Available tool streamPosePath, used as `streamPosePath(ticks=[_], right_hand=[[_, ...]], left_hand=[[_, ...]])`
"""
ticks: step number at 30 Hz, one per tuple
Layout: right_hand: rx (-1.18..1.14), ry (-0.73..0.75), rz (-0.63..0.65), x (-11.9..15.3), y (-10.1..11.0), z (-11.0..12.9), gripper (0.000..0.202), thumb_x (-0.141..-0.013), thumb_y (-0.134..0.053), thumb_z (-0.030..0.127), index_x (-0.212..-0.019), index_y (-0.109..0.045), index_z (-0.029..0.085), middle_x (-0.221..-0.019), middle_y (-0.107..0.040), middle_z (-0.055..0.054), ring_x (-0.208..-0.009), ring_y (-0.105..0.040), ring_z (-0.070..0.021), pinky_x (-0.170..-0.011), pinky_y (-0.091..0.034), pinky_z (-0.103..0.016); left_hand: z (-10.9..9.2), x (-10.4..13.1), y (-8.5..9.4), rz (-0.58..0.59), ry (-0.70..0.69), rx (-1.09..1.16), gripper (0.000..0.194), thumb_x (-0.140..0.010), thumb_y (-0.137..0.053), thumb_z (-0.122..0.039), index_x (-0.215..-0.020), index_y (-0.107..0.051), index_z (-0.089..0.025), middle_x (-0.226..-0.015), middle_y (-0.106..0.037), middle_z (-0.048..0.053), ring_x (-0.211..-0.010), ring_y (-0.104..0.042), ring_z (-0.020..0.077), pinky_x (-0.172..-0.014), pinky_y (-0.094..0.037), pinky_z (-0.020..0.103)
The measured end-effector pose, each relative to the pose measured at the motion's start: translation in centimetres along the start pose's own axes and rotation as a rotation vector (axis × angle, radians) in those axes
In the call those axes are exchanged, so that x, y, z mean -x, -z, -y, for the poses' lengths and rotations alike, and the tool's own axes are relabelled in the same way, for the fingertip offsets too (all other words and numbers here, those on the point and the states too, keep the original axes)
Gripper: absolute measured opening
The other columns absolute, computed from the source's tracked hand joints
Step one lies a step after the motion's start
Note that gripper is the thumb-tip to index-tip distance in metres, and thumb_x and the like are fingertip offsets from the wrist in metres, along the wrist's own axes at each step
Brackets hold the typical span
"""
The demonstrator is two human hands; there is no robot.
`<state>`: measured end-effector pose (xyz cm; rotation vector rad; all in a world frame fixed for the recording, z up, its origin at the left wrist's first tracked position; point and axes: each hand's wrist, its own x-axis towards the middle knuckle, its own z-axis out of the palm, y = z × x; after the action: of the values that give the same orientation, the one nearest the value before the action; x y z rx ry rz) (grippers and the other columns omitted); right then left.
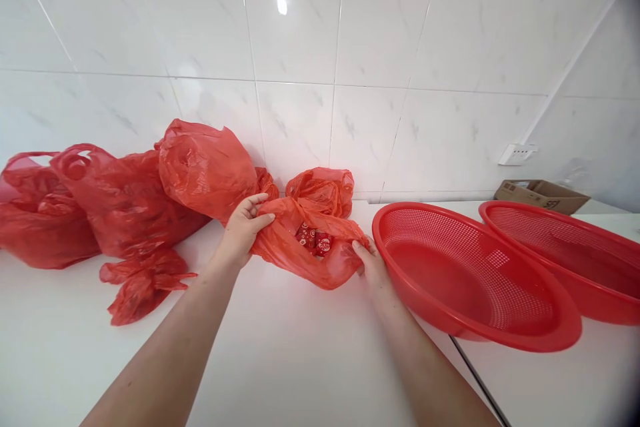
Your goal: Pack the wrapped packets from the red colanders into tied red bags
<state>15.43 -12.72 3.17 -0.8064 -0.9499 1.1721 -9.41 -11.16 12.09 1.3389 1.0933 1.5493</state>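
A red plastic bag (pixel 300 261) lies on the white table in the middle, its mouth spread wide between my hands. My left hand (pixel 246 230) pinches the bag's left edge between thumb and fingers. At the right edge, my right hand (pixel 369 259) grips the plastic, with some fingers hidden behind it. Inside the bag, small red printed packets (pixel 323 243) show through the mouth. Just behind it sits another crumpled red bag (pixel 323 188).
Several full red bags (pixel 135 203) stand along the wall at left, with a small knotted bag (pixel 145 283) before them. Two red perforated baskets (pixel 435 280) stand on the right. Behind them are a cardboard box (pixel 543 197) and a wall socket (pixel 517 154).
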Motion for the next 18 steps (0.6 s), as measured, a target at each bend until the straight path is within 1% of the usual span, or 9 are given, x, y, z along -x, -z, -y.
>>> streamPosePath(ticks=[3, 4, 5, 7, 10, 12, 13, 15, 18], right_hand=[[0.053, -0.003, -0.012, 0.1, 0.0, -0.1, 0.032, -0.069, -0.069, 0.041, -0.092, -0.058, 0.021, -0.089, -0.065, -0.001, -0.077, -0.061, -0.0152, -0.072, -0.049, -0.028], [0.066, -0.006, -0.008, 0.1, 0.1, -0.3, 0.031, -0.069, -0.070, 0.040, -0.090, -0.058, 0.021, -0.087, -0.064, 0.000, -0.075, -0.060, -0.0142, -0.069, -0.048, -0.027], [0.074, -0.008, -0.004, 0.1, 0.1, -0.5, 0.030, -0.069, -0.069, 0.041, -0.088, -0.057, 0.021, -0.084, -0.063, 0.001, -0.072, -0.059, -0.0133, -0.067, -0.046, -0.026], [0.082, -0.009, -0.004, 0.0, 0.3, -0.9, 0.028, -0.071, -0.068, 0.042, -0.081, -0.055, 0.020, -0.075, -0.060, 0.003, -0.065, -0.055, -0.0114, -0.061, -0.043, -0.023], [0.075, -0.019, 0.020, 0.2, 0.3, -0.9, 0.030, -0.073, -0.066, 0.045, -0.075, -0.050, 0.020, -0.067, -0.054, 0.005, -0.058, -0.049, -0.0100, -0.055, -0.039, -0.022], [0.110, -0.012, 0.064, 0.5, 0.0, -0.6, 0.030, -0.077, -0.062, 0.047, -0.074, -0.049, 0.020, -0.068, -0.053, 0.004, -0.059, -0.047, -0.0104, -0.055, -0.038, -0.022], [0.156, 0.002, 0.079, 0.7, -0.2, -0.3, 0.030, -0.079, -0.060, 0.048, -0.074, -0.050, 0.020, -0.068, -0.053, 0.004, -0.060, -0.047, -0.0109, -0.056, -0.038, -0.022], [0.298, 0.062, 0.062, 1.1, -1.0, 0.5, 0.030, -0.083, -0.054, 0.049, -0.075, -0.051, 0.020, -0.070, -0.053, 0.003, -0.063, -0.047, -0.0120, -0.057, -0.037, -0.023], [0.559, 0.217, -0.037, 1.5, -2.5, 2.3, 0.030, -0.086, -0.047, 0.048, -0.076, -0.053, 0.020, -0.072, -0.054, 0.001, -0.066, -0.047, -0.0139, -0.059, -0.038, -0.024]], left_hand=[[-0.9, -0.1, 1.8, -0.021, -0.134, -0.493, 0.053, -0.061, -0.062, -0.018, -0.114, -0.060, -0.023, -0.095, -0.063, 0.003, -0.077, -0.059, 0.0179, -0.068, -0.048, 0.031], [-1.1, 0.0, 2.3, -0.031, -0.143, -0.603, 0.054, -0.060, -0.060, -0.015, -0.113, -0.061, -0.024, -0.096, -0.063, 0.003, -0.077, -0.059, 0.0183, -0.068, -0.048, 0.031], [-1.3, 0.2, 2.8, -0.030, -0.130, -0.652, 0.055, -0.060, -0.060, -0.014, -0.114, -0.061, -0.024, -0.098, -0.062, 0.003, -0.079, -0.058, 0.0189, -0.069, -0.047, 0.031], [-1.5, 0.5, 3.7, 0.028, -0.061, -0.558, 0.056, -0.061, -0.062, -0.015, -0.116, -0.060, -0.025, -0.105, -0.061, 0.004, -0.089, -0.058, 0.0203, -0.073, -0.048, 0.032], [-1.7, 1.0, 4.6, 0.128, 0.027, -0.202, 0.054, -0.061, -0.069, -0.020, -0.115, -0.059, -0.024, -0.112, -0.060, 0.006, -0.101, -0.057, 0.0200, -0.082, -0.048, 0.032], [-1.7, 1.2, 5.0, 0.117, 0.044, -0.062, 0.051, -0.060, -0.070, -0.019, -0.110, -0.060, -0.022, -0.108, -0.061, 0.006, -0.100, -0.058, 0.0192, -0.085, -0.048, 0.033], [-1.7, 1.2, 5.1, 0.088, 0.035, -0.063, 0.050, -0.060, -0.068, -0.017, -0.108, -0.061, -0.020, -0.105, -0.062, 0.006, -0.098, -0.059, 0.0191, -0.086, -0.047, 0.034], [-1.7, 1.2, 5.2, 0.019, -0.019, -0.179, 0.047, -0.060, -0.063, -0.014, -0.106, -0.061, -0.019, -0.103, -0.063, 0.006, -0.096, -0.059, 0.0194, -0.087, -0.047, 0.037], [-2.2, 1.0, 5.1, -0.036, -0.159, -0.447, 0.048, -0.061, -0.053, -0.010, -0.107, -0.062, -0.019, -0.104, -0.063, 0.006, -0.095, -0.060, 0.0201, -0.088, -0.047, 0.038]])
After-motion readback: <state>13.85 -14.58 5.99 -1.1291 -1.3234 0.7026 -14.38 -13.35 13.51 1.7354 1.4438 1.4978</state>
